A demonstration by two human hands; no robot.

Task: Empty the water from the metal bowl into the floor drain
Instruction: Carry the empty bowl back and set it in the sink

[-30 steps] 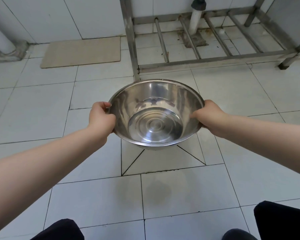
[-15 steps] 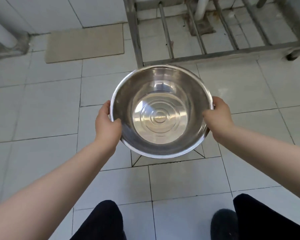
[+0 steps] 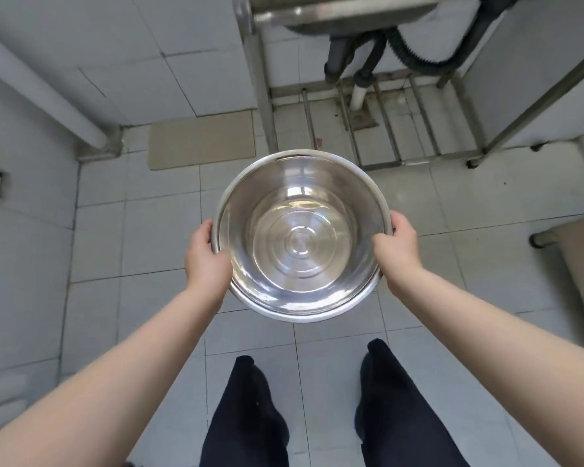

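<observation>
Gripping opposite rims (mouth upward), left hand (image 3: 205, 259) and right hand (image 3: 398, 249) hold the metal bowl (image 3: 300, 235)

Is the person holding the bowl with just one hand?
No, the left hand and right hand each grip the bowl by its rim.

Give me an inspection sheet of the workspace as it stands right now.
Surface: pale tiled floor, grout lines visible.
Job's things: round shiny metal bowl held level above the floor, ringed base visible; whether water remains cannot be told. Floor drain: not visible.
Clutter: beige rectangular floor mat by the wall.
Hands: left hand and right hand grip opposite sides of the rim.
Cables: none seen; a dark corrugated hose hangs under the sink.
Surroundings: steel sink stand frame, white drain pipe, white wall pipe, the person's dark trouser legs.
</observation>
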